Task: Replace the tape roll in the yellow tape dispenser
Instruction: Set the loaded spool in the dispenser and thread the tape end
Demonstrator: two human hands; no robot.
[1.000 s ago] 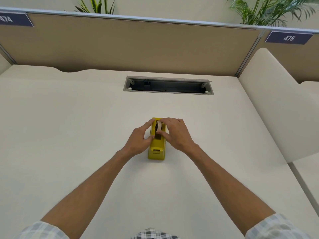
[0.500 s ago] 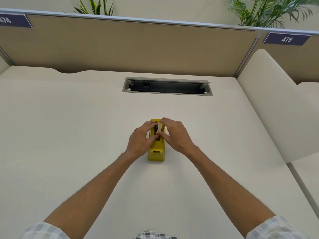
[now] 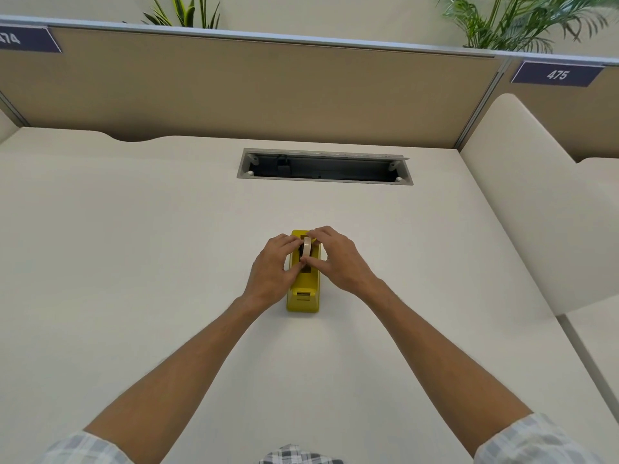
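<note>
Your yellow tape dispenser stands on the pale desk, on the near side of the open cable slot and about in line with the middle of it, with its cutter end turned toward you. The tape roll sits upright in the far half of the dispenser, and its pale edge shows between your two hands. Your left hand is at the left side of the dispenser; its fingers are curled and the fingertips touch the left face of the roll. Your right hand is at the right side of the dispenser and grasps the roll, with fingers over the top of it and the thumb at its near edge. Both forearms reach to the dispenser from the checked sleeves.
</note>
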